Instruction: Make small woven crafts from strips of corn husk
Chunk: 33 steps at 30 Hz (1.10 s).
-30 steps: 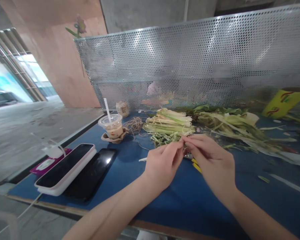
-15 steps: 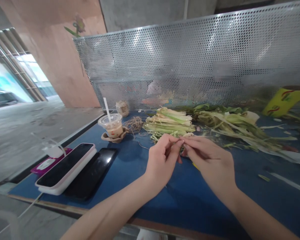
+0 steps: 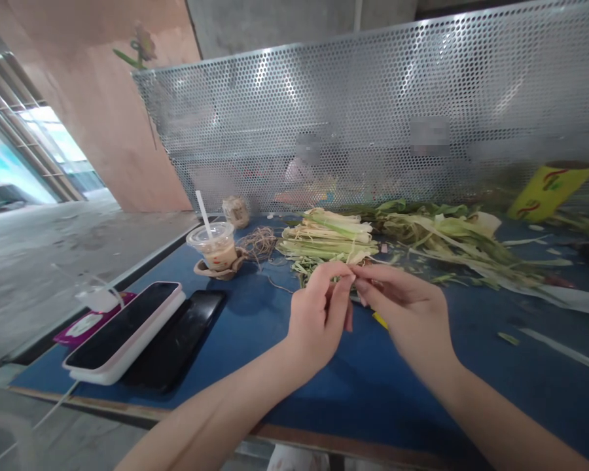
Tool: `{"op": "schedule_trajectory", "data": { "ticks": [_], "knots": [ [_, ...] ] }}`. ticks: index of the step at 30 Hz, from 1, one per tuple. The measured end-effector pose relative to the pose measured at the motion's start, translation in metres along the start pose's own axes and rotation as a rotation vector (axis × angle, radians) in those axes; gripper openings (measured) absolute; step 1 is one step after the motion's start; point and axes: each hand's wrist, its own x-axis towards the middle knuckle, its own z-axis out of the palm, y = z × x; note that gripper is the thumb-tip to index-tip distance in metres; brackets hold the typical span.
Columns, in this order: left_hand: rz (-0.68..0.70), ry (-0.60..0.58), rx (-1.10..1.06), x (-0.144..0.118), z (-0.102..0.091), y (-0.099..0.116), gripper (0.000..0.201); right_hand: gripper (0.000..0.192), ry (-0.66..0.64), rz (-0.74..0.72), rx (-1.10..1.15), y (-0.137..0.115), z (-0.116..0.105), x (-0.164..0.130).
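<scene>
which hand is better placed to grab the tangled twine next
Probably the left hand: it is nearer the tangled twine, while the right hand lies farther off. Both are pinched together at the tips, though, so neither looks free.

Two bare hands, two smartphones, one lidded plastic cup with one white straw, one tangle of twine, one yellow tube, one perforated metal screen.

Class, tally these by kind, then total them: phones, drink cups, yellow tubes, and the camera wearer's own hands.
Phones: 2, pink-rimmed phone and black phone
Drink cup: 1
Yellow tube: 1
Hands: 2, left hand and right hand
Total: 6
</scene>
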Motion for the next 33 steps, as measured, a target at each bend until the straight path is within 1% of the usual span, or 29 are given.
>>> {"op": "schedule_trajectory", "data": {
  "ticks": [3,5,8,10,12,15,17,20,24,28,33],
  "knots": [
    [-0.053,-0.054,-0.123,0.0008,0.0002,0.0007,0.008,0.014,-0.003,0.004,0.050,0.0020,-0.0003,0.0009],
    [-0.054,-0.073,-0.182,0.0022,-0.0003,-0.0001,0.007,0.012,-0.021,0.044,0.137,0.0042,-0.0013,0.0025],
    [-0.003,-0.044,-0.236,0.0035,-0.0014,-0.0025,0.005,0.009,-0.095,0.132,0.273,0.0076,-0.0035,0.0054],
    [0.027,-0.027,-0.238,0.0033,-0.0018,-0.0039,0.005,0.009,-0.157,0.179,0.305,0.0089,-0.0048,0.0069],
    [0.031,-0.029,-0.232,0.0023,-0.0016,-0.0045,0.005,0.010,-0.196,0.191,0.298,0.0088,-0.0057,0.0075],
    [-0.013,-0.034,-0.278,0.0010,-0.0003,-0.0038,0.007,0.009,-0.180,0.155,0.229,0.0061,-0.0055,0.0069],
    [-0.066,-0.039,-0.325,0.0010,0.0007,-0.0027,0.009,0.009,-0.147,0.109,0.132,0.0035,-0.0049,0.0058],
    [-0.139,-0.077,-0.355,0.0018,0.0013,-0.0008,0.012,0.007,-0.095,0.033,-0.024,0.0012,-0.0043,0.0039],
    [-0.164,-0.110,-0.383,0.0026,0.0006,0.0005,0.014,0.004,-0.098,-0.079,-0.140,0.0026,-0.0059,0.0021],
    [-0.161,-0.117,-0.418,0.0032,-0.0002,0.0003,0.013,0.006,-0.116,-0.159,-0.178,0.0047,-0.0078,0.0027],
    [-0.198,-0.135,-0.512,0.0056,-0.0012,-0.0009,0.011,0.008,-0.172,-0.168,-0.120,0.0064,-0.0089,0.0044]
  ]
}}
